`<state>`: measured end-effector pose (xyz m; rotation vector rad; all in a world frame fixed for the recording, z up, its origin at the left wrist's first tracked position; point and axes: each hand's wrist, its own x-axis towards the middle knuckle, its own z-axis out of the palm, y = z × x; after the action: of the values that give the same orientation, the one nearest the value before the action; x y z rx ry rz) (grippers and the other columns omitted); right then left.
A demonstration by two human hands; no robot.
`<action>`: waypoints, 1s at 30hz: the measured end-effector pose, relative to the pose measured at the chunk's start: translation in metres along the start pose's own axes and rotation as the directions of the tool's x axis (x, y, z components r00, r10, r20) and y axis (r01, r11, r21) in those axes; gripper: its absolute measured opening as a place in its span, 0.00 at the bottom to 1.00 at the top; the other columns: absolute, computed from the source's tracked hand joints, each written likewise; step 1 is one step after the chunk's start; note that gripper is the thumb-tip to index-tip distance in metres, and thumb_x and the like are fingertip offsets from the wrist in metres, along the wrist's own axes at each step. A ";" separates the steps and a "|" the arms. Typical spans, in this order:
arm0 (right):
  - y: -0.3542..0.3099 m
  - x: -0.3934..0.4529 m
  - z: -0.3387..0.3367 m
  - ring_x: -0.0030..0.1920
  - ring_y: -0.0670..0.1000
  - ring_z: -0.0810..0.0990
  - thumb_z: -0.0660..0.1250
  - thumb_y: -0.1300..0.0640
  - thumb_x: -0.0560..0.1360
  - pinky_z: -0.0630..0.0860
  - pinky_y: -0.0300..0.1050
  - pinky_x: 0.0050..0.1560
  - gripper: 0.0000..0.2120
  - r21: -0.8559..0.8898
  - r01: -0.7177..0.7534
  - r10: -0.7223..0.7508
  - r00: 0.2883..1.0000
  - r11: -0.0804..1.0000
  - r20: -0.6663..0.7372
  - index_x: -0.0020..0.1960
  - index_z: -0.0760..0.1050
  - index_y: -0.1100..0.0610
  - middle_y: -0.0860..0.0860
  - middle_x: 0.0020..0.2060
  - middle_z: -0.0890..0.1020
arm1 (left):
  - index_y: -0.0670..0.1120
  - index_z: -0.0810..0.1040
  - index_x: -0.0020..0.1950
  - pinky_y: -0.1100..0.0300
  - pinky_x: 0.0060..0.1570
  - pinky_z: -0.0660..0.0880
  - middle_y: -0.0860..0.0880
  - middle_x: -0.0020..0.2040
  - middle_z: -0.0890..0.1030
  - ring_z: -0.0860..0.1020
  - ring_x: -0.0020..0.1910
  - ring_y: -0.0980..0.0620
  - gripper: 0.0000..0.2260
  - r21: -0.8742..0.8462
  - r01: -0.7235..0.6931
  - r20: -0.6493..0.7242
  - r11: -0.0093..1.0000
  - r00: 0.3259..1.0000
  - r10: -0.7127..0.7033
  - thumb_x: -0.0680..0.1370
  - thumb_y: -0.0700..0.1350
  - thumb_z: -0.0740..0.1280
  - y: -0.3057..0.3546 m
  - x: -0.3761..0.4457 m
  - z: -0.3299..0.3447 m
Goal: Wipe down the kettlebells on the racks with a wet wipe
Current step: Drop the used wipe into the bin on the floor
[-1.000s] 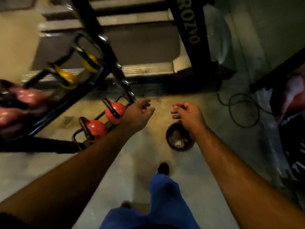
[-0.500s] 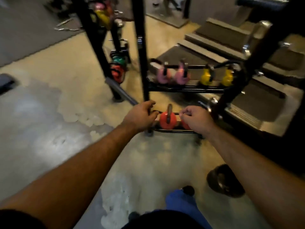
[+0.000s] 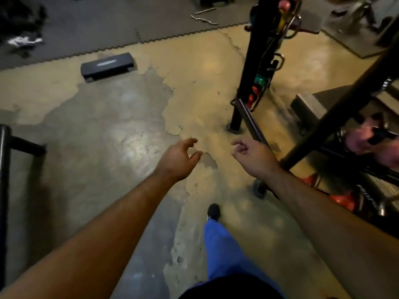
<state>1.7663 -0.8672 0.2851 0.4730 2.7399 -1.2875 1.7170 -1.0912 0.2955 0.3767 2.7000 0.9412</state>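
Both the left hand and right hand hang loosely curled and hold nothing, no wipe anywhere. Kettlebells sit on the rack right of the right hand, so I'd grab a wipe first, then start there.

Gym: kettlebell rack, aerobic step

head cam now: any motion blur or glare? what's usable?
Head view: dim, warm light; pink kettlebells at the right edge smear with motion blur; soft glare patches on the floor; left hand and right hand reasonably sharp; wide-angle bend at the edges.
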 end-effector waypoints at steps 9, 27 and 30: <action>-0.051 0.211 0.014 0.49 0.47 0.81 0.70 0.50 0.78 0.79 0.44 0.51 0.06 0.026 -0.011 0.010 0.998 1.000 0.065 0.54 0.79 0.46 0.45 0.48 0.83 | 0.50 0.70 0.74 0.56 0.63 0.71 0.48 0.69 0.77 0.76 0.66 0.48 0.23 0.031 0.086 0.021 0.996 0.996 -0.087 0.80 0.54 0.67 -0.020 0.205 -0.063; -0.169 0.659 0.028 0.45 0.49 0.82 0.70 0.49 0.76 0.79 0.46 0.46 0.02 0.040 -0.155 0.159 0.979 0.987 -0.126 0.48 0.80 0.44 0.47 0.45 0.84 | 0.50 0.70 0.74 0.57 0.62 0.73 0.49 0.67 0.78 0.77 0.64 0.49 0.23 -0.127 -0.036 0.080 0.991 0.996 0.046 0.80 0.53 0.67 -0.093 0.682 -0.192; -0.201 0.728 0.017 0.48 0.49 0.81 0.70 0.50 0.77 0.79 0.47 0.50 0.04 0.071 -0.223 0.233 0.955 0.972 -0.182 0.51 0.81 0.45 0.47 0.47 0.83 | 0.50 0.70 0.74 0.54 0.64 0.74 0.49 0.67 0.78 0.76 0.65 0.49 0.23 -0.123 -0.080 0.129 0.989 0.987 0.096 0.81 0.52 0.67 -0.086 0.773 -0.227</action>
<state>1.0119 -0.8238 0.2781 0.9327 2.7015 -1.3144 0.9089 -1.0353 0.2932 0.5196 2.5107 1.0542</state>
